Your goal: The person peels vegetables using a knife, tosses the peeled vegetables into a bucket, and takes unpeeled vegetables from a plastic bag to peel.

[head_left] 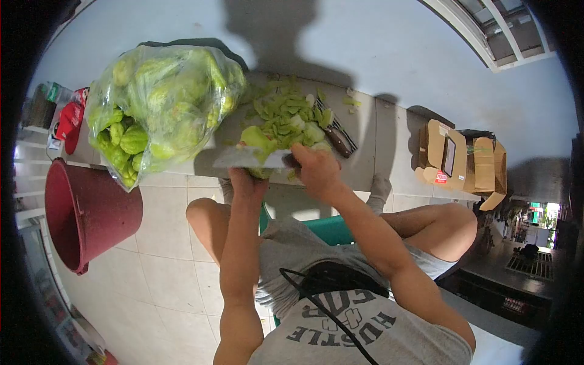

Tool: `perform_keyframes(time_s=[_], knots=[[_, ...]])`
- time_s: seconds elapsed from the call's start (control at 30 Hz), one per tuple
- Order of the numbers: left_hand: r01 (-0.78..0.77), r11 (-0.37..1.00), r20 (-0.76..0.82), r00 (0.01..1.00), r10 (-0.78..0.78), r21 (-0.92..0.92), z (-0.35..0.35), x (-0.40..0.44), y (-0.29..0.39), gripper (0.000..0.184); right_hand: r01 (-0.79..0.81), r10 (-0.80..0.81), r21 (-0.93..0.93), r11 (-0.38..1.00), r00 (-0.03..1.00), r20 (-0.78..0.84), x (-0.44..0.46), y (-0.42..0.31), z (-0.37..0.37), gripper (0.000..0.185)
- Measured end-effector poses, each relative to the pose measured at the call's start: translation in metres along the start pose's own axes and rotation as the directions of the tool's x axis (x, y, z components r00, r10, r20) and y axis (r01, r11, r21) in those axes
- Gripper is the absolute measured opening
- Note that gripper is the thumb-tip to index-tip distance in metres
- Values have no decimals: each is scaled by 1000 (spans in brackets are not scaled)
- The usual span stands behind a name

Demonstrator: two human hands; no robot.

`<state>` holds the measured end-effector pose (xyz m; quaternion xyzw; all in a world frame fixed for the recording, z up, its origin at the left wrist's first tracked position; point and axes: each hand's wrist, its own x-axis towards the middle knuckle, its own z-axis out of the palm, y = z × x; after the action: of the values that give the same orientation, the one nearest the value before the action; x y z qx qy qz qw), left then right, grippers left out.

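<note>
My right hand point(317, 169) is wrapped round the handle of a wide-bladed knife point(246, 158), whose blade points left. Under the blade, my left hand point(246, 182) holds a pale green chayote point(261, 173), mostly hidden by blade and fingers. Just beyond the blade sits a peeled-looking chayote point(255, 137) beside a heap of green peelings point(289, 115) on the tiled ledge point(365, 131). A second tool with a brown handle point(340, 142) lies at the heap's right side. To the left stands a clear plastic bag point(170, 91) full of green chayotes.
A red bucket point(109, 207) stands on the tiled floor at the left. An open cardboard box point(483, 170) with a phone-like object point(449, 156) on its flap is at the right. A green seat or basket point(325, 230) shows between my legs. A wall rises behind the ledge.
</note>
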<state>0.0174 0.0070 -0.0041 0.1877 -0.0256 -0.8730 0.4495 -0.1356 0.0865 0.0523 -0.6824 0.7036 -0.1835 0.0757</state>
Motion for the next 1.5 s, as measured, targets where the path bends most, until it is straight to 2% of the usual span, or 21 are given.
perform_keyframes(time_s=[0.03, 0.13, 0.17, 0.23, 0.33, 0.43, 0.57, 0.63, 0.73, 0.87, 0.93, 0.97, 1.07, 1.13, 1.27, 1.33, 1.37, 1.43, 1.5], knots=[[-44, 998, -95, 994, 49, 47, 4, -3, 0, 45, -40, 40, 1, 999, 999, -5, -1, 4, 0, 30], [-15, 997, -162, 986, 29, 82, 6, -3, 4, 48, -74, 71, 52, 996, 996, 56, 0, 10, 2, 29], [-13, 997, -165, 986, 27, 82, 3, -3, 4, 48, -76, 73, 53, 996, 996, 58, -2, 11, 3, 29], [45, 996, -76, 996, -39, 73, 0, -4, 4, 47, -22, 20, 91, 996, 999, 25, -2, 5, -6, 29], [31, 993, -104, 994, -19, 118, 8, -5, 5, 46, -116, 110, 72, 991, 990, 85, -1, 17, -1, 29], [39, 991, -59, 998, -32, 125, 14, -9, 8, 44, -76, 69, 69, 995, 992, 105, -3, 20, -3, 29], [102, 988, -125, 988, -87, 115, 12, -12, 2, 43, -66, 61, 102, 993, 997, 52, 0, 20, -1, 28], [107, 975, -115, 990, -85, 197, 16, -11, 2, 44, -189, 184, 24, 982, 973, 140, 7, 27, 0, 24], [58, 987, -113, 993, -41, 151, 13, -7, 3, 54, -105, 94, 125, 987, 991, 94, 1, 23, 1, 23], [81, 980, -160, 986, -52, 180, 20, -11, 1, 56, -108, 104, 68, 992, 993, 58, 4, 31, 10, 22], [143, 976, 97, 982, -161, 165, 17, -9, 3, 56, -348, 352, -53, 936, 928, 123, 12, 51, 21, 19], [136, 977, 104, 982, -155, 166, 19, -8, 3, 56, -342, 346, -53, 938, 931, 117, 12, 55, 22, 19], [83, 989, -25, 996, -81, 124, 25, -14, 1, 57, -351, 348, -5, 937, 928, 135, 2, 55, 24, 23], [60, 993, -46, 997, -56, 100, 26, -6, 7, 56, -285, 283, 109, 952, 958, 33, 6, 55, 24, 23], [46, 997, -118, 992, -38, 64, 7, 5, 3, 53, -281, 275, 39, 959, 955, 108, 2, 40, 10, 23], [17, 1000, -28, 999, -17, 1, -5, 7, 1, 49, 34, -24, 115, 993, 996, -88, 3, 17, -3, 26], [14, 1000, -28, 1000, -14, 2, -6, 8, 2, 49, 36, -26, 116, 993, 996, -88, 3, 12, -4, 26], [105, 994, 23, 994, -105, 1, -1, 7, 3, 47, 73, -73, -23, 997, 997, -8, 3, 5, -4, 28], [105, 994, 16, 994, -105, 15, 2, 4, 2, 46, 86, -86, -16, 996, 996, -27, 5, 1, -4, 29]])
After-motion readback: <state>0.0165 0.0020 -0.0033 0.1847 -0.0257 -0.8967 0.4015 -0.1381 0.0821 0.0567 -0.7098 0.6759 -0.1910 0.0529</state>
